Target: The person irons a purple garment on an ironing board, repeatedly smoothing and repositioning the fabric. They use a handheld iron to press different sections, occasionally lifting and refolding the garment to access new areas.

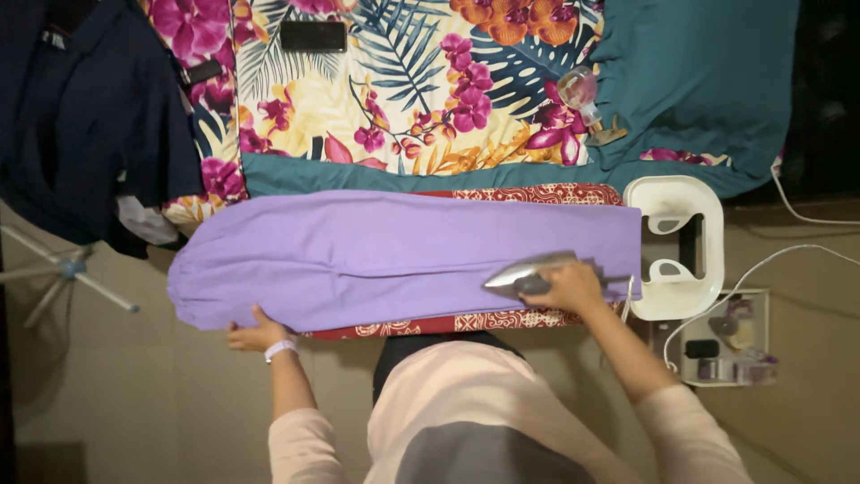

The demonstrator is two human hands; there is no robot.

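While the right hand (573, 287) grips the iron (530, 272) on the purple cloth (376, 255) spread over the ironing board (537, 194), the left hand (258, 333) lies open on the cloth's near edge, with the white iron rest (681, 193) just beyond and a floral bedsheet (403, 81) behind.

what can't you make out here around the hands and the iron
Head view only:
- Iron: soleplate hidden against the purple cloth; handle covered by the right hand.
- Left hand: fingertips hidden by the cloth's edge.
- Ironing board: mostly covered by cloth.
- Tray items: too small.
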